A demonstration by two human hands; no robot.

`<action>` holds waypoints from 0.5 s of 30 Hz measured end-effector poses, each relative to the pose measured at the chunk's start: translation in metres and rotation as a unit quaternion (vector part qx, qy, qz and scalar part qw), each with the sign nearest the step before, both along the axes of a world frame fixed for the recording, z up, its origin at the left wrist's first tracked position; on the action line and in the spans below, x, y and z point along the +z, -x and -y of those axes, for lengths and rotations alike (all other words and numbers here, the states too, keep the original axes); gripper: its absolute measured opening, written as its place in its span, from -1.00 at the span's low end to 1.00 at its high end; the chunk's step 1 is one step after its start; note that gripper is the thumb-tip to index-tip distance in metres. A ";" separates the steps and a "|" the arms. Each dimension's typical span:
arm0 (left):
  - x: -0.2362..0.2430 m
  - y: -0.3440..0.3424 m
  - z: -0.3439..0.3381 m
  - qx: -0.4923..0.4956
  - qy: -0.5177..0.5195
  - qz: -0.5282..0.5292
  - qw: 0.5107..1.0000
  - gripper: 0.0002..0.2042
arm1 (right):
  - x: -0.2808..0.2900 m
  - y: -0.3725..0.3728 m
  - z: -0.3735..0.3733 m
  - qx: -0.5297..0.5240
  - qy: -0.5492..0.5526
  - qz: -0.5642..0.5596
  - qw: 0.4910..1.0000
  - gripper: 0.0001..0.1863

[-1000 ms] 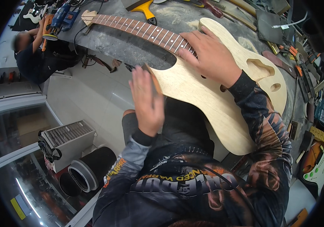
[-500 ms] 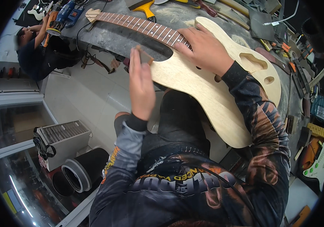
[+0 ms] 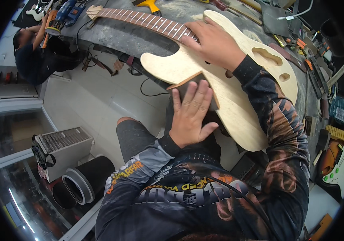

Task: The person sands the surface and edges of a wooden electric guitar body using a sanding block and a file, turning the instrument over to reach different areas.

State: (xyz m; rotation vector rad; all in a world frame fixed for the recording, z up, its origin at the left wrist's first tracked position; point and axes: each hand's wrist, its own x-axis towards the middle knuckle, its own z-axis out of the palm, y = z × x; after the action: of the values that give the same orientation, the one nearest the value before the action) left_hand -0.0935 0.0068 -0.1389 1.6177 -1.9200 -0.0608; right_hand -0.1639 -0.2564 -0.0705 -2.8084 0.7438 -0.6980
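A pale, unfinished wooden electric guitar body [image 3: 238, 122] lies at the bench edge, overhanging toward my lap. Its neck [image 3: 150, 23], with a dark brown fretboard, points to the far left. My left hand [image 3: 192, 114] has its fingers spread flat over a folded dark grey sheet with brown edges, apparently sandpaper [image 3: 213, 103], pressing it against the body's near edge at the waist. My right hand [image 3: 217, 45] rests on the body where the neck joins, thumb by the fretboard's end and fingers stretched over the wood. Its palm side is hidden.
The dusty grey bench [image 3: 117, 40] holds a yellow-handled scraper [image 3: 151, 5] and several tools at the right. Another person [image 3: 33, 52] is at the far left near a blue power tool [image 3: 65, 16]. A white box [image 3: 65, 148] and a black cylinder [image 3: 91, 176] stand lower left.
My left hand has moved right and nearer with the sandpaper, from the horn's tip to the waist, and its fingers have spread. My right hand stays on the neck joint.
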 end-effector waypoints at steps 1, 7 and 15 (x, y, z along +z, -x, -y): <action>-0.002 -0.015 0.004 -0.004 0.024 0.086 0.996 -0.10 | -0.003 0.003 0.003 0.006 0.003 0.000 1.000 -0.38; 0.012 -0.077 0.015 0.186 0.041 0.019 0.981 -0.23 | -0.003 0.002 0.002 -0.005 0.010 -0.016 1.000 -0.36; 0.007 -0.090 0.017 0.067 0.065 0.088 0.992 -0.30 | 0.002 0.004 0.004 0.014 0.022 -0.020 0.999 -0.37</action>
State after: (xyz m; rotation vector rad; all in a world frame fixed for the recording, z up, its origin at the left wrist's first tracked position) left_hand -0.0039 -0.0099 -0.1317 1.7074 -1.8955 0.2656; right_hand -0.1675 -0.2609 -0.0686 -2.8752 0.7041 -0.6637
